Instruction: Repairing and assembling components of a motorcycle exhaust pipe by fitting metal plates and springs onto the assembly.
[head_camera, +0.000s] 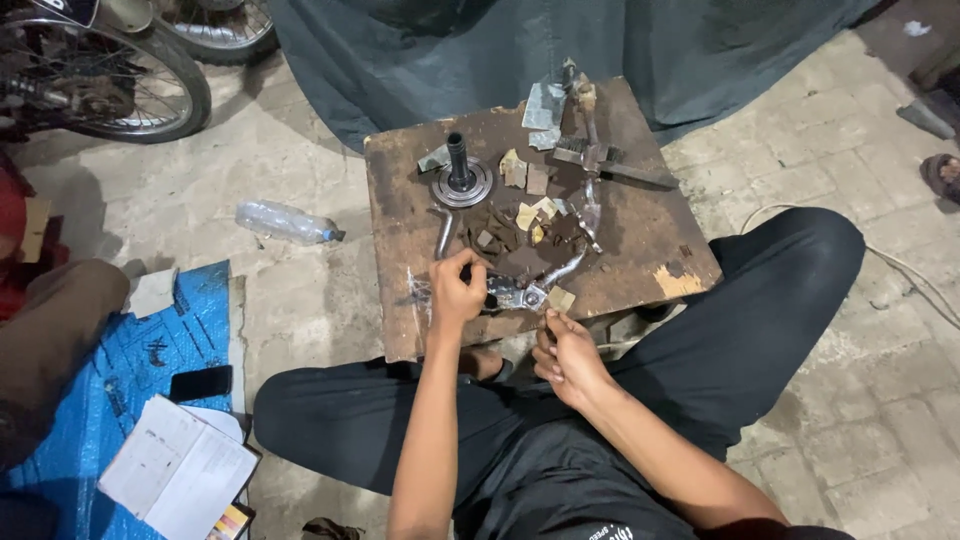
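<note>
Hands first: the left hand (458, 290) is curled into a fist, fingers together around one end of a bent metal part (520, 293) at the near edge of the board (640, 240). The part's clamp end lies just right of that fist, between the two hands. The right hand (565, 350) sits just below it, off the board's edge, fingertips pinched together close under the part; whether they grip anything I cannot tell. The person sits cross-legged in black trousers (760, 300).

Farther up the board, cardboard scraps (530, 215) lie inside the part's curve. Beyond them stands a round flanged shaft (461, 178), upright, and to its right a cross-shaped tool (598, 158).

Off to the left on the floor lie a plastic bottle (285, 222), a blue sheet (130, 370) with a phone (200, 383) and an open notebook (178, 468). A wheel (110, 80) stands at the far left.
</note>
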